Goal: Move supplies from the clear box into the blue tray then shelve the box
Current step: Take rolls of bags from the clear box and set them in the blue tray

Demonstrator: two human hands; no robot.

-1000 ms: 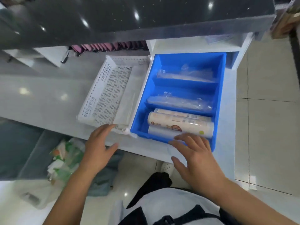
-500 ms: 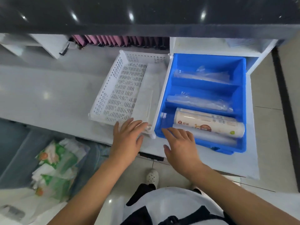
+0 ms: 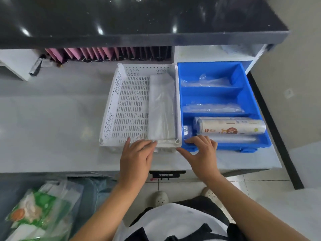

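A: Where's the box?
B: White perforated basket (image 3: 132,108) on the table (image 3: 52,119), its right wall touching the blue tray (image 3: 250,94). Bare tabletop to its left, narrow strip at the near edge.
A: Contents?
B: Clear plastic bags (image 3: 162,108) along the basket's right side. Tray has 3 compartments: wrapped rolls in the far 2, printed roll (image 3: 232,128) w/ others in the nearest.
A: Hands?
B: Left hand (image 3: 137,157) flat, fingers together, on the basket's near rim. Right hand (image 3: 202,153) spread, thumb toward basket corner, fingertips on the tray's near edge. Neither gripping anything.
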